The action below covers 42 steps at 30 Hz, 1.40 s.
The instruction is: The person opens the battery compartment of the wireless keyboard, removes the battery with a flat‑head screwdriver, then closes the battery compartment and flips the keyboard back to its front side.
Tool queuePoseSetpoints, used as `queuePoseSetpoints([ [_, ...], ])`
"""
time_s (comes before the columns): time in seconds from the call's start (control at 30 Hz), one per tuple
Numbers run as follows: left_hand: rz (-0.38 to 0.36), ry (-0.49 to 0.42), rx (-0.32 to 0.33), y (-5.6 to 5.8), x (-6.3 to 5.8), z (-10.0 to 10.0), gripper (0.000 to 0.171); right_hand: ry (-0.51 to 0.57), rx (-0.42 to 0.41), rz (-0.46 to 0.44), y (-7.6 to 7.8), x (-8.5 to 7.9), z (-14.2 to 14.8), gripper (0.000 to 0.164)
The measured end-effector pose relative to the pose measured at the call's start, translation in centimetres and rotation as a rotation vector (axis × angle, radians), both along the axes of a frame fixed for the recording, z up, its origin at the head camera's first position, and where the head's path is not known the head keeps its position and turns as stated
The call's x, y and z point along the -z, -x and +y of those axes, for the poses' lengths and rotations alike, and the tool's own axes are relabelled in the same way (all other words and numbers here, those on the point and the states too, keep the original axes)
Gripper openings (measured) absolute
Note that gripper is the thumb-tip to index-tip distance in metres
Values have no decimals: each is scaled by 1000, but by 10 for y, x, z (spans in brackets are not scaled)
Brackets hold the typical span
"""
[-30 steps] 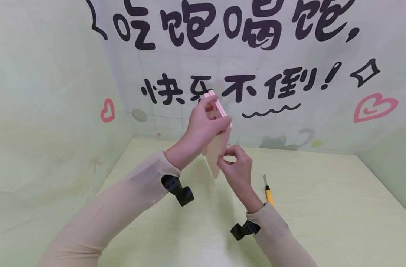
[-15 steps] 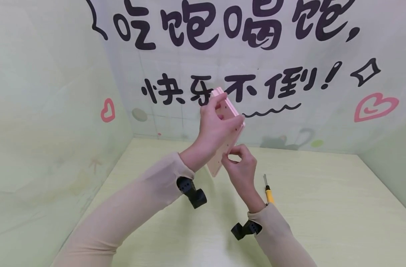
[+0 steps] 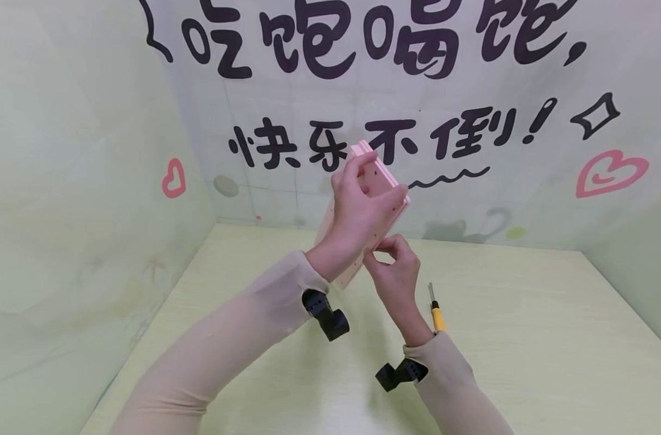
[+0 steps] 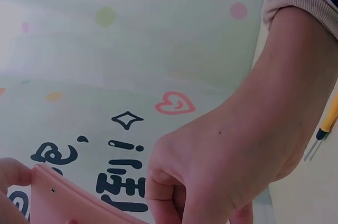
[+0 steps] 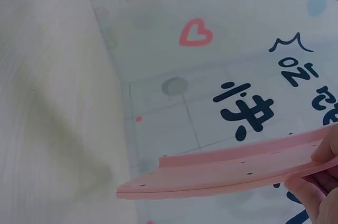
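A pale pink board piece (image 3: pixel 383 174) with small dark holes is held up above the table, tilted. In the right wrist view the pink piece (image 5: pixel 227 174) shows a raised strip along its flat panel. My left hand (image 3: pixel 357 211) grips its upper end, fingers on the top edge and thumb at the right corner. Lower down, my right hand (image 3: pixel 394 269) pinches the right edge between thumb and forefinger. In the left wrist view the right hand (image 4: pixel 211 171) partly hides the board's edge. Whether anything small sits between the right fingertips cannot be seen.
A screwdriver (image 3: pixel 437 314) with a yellow and black handle lies on the pale table (image 3: pixel 537 338), right of my right wrist. Behind stands a printed backdrop (image 3: pixel 287 199) with large black characters. A side wall (image 3: pixel 80 211) rises at the left.
My left hand has moved right, turning and tilting the pink piece with it, so more of its holed face shows. My right hand has shifted slightly right, still pinching the edge.
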<state>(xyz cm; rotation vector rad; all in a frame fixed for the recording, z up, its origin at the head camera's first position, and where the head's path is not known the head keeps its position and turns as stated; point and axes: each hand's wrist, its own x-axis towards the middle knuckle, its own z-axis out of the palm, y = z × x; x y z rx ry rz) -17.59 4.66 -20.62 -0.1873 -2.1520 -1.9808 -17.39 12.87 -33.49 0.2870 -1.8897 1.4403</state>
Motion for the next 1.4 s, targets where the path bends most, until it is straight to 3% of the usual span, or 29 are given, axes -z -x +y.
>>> queuePoseSetpoints([
  [0.53, 5, -17, 18, 13, 14, -4, 57, 89, -26, -95, 0, 1, 3, 15],
  [0.9, 17, 6, 65, 24, 43, -21, 44, 204, -64, -75, -1, -1, 4, 14],
  [1.17, -57, -29, 32, 30, 70, -35, 40, 238, -81, -60, -3, -1, 4, 14],
  [1.4, -147, -55, 11, 35, 95, -51, 37, 275, -94, -77, -18, -22, 0, 16],
])
